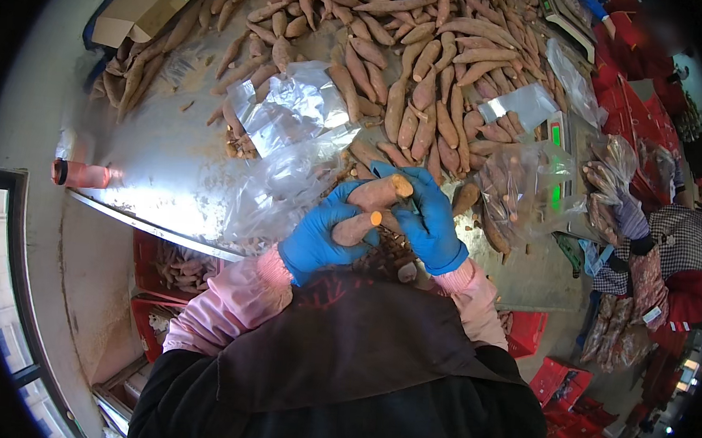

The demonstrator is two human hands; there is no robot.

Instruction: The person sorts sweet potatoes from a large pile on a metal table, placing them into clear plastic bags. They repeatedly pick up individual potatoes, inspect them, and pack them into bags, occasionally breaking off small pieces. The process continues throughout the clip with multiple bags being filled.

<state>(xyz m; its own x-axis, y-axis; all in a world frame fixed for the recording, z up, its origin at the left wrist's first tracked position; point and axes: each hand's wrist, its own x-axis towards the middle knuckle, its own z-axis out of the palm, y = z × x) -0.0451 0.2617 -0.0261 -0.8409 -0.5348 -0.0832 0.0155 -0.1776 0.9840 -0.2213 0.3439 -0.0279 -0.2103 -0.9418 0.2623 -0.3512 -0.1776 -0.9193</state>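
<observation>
My left hand (319, 236), in a blue glove, grips two sweet potatoes above the near edge of the metal table. The upper sweet potato (372, 195) and the lower sweet potato (353, 230) both show cut orange ends. Part of another reddish-brown piece shows between my hands. Close against the upper sweet potato is my gloved right hand (433, 222), its fingers curled; whatever lies inside them is mostly hidden. Below my hands, small trimmings (388, 252) cover the table edge. Crumpled clear plastic bags (280, 183) lie just left of my left hand.
A large heap of sweet potatoes (369, 43) spreads over the far table. Filled plastic bags (515, 181) stand at right beside a scale (565, 167). A cardboard box (158, 4) and a pink bottle (85, 175) sit left. Another person's sleeve (649, 276) is at right, near red crates (565, 380).
</observation>
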